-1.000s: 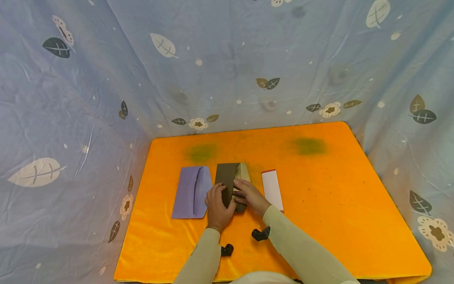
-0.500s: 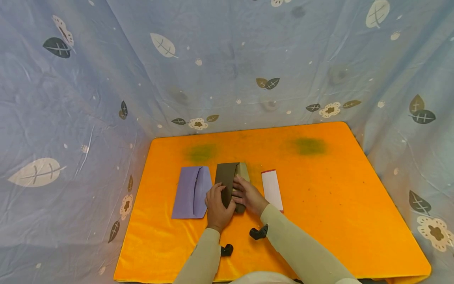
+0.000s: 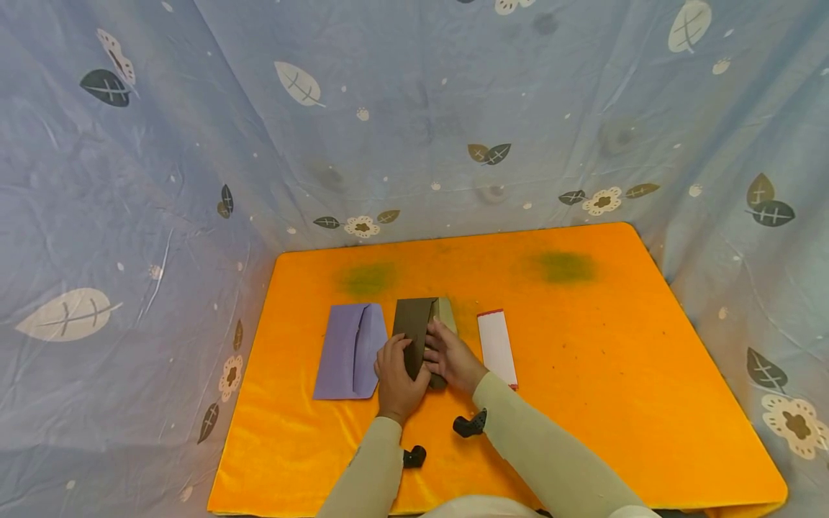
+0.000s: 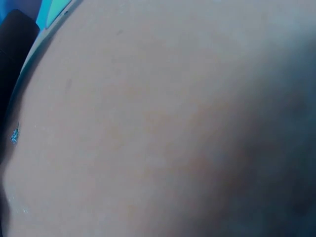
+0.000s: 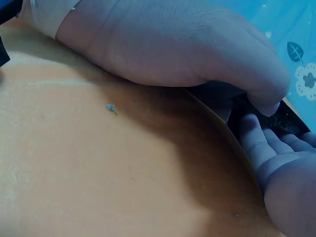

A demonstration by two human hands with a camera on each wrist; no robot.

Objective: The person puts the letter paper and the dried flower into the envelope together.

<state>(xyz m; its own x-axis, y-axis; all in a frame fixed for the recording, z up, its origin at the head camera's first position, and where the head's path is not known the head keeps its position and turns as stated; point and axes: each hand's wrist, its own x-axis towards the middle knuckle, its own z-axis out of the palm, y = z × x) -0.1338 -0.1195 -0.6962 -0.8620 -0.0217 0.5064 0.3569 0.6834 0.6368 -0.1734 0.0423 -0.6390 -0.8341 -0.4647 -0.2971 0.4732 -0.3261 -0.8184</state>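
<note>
A dark brown envelope point(image 3: 413, 314) lies on the orange-covered table, its pale-lined flap point(image 3: 447, 311) opened to the right. My left hand point(image 3: 396, 381) holds the envelope at its near left part, fingers bent over the paper and thumb by the opening. The right hand point(image 3: 458, 361) has its fairly straight fingers at the envelope's mouth, the tips partly hidden by the paper. In the right wrist view, those fingers point(image 5: 256, 138) reach in beside the raised paper edge, under the left thumb. Skin and blur fill most of the left wrist view.
Left of the brown envelope lies a purple envelope point(image 3: 338, 352) with its flap open. To the right is a white slip point(image 3: 497, 347) with red ends. A patterned curtain point(image 3: 414, 129) surrounds the orange table point(image 3: 602, 360).
The right hand has turned slightly, and its wrist has shifted a little left while the fingers stay at the envelope's mouth. The left hand has stayed in place.
</note>
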